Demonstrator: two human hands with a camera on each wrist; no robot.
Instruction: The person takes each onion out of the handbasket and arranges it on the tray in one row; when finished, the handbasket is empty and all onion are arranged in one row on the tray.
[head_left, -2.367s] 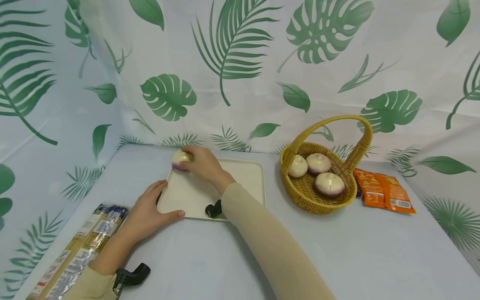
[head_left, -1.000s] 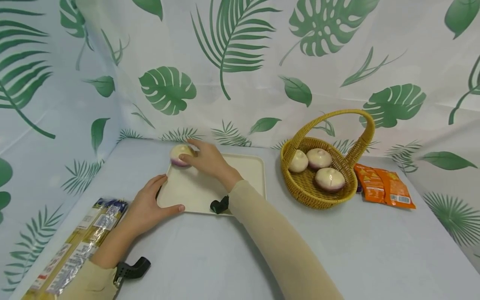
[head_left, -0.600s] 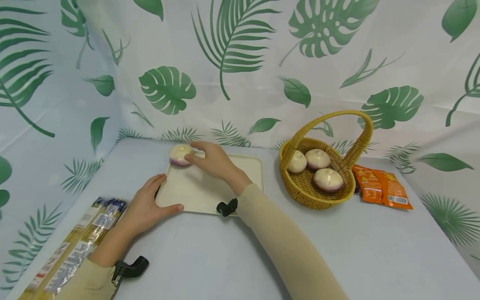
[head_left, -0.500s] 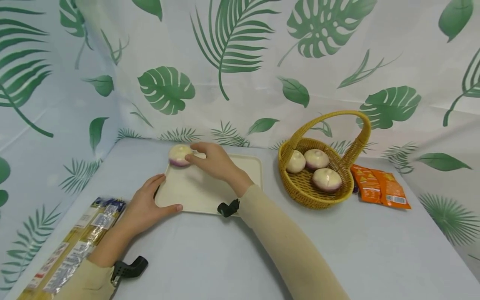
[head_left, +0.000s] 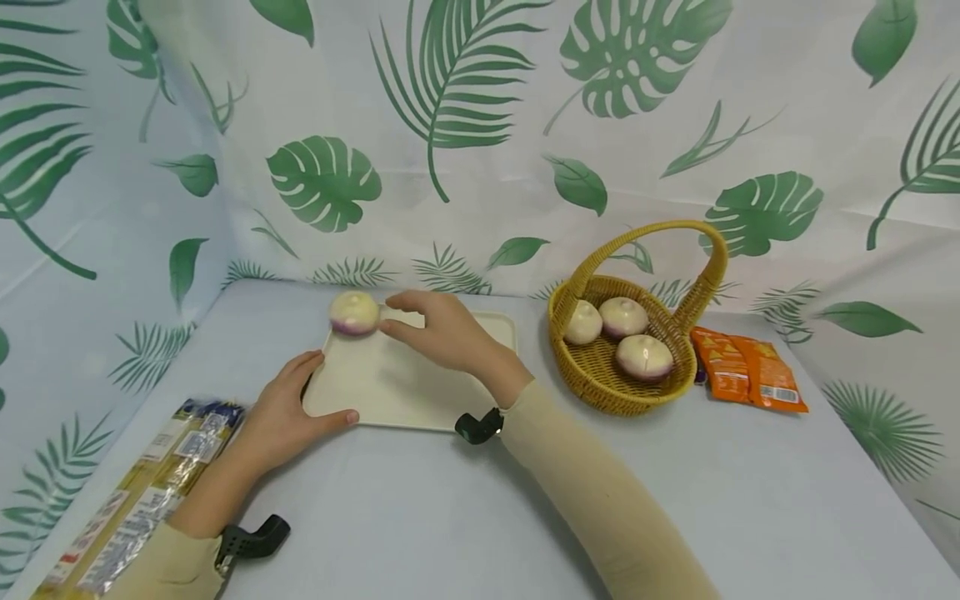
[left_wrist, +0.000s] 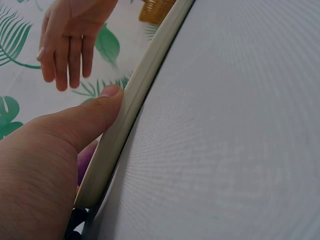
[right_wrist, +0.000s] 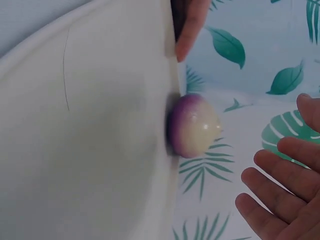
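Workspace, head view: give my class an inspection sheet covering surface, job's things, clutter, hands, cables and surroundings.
Surface: pale tabletop, bearing a cream tray.
Job's things: white-and-purple vegetable at the tray's far left corner; three more in a wicker basket.
Clutter: long packets at left; orange packets right of the basket.
Hands: left hand spread against the tray's near left corner; right hand beside the vegetable, holding nothing.
Cables: nothing seen.
Surroundings: leaf-print cloth behind and at both sides.

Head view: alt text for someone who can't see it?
A person's empty right grip hovers beside a round purple and white turnip on a cream rectangular tray; the left grip touches the tray. A yellow wicker basket at right holds three more turnips.
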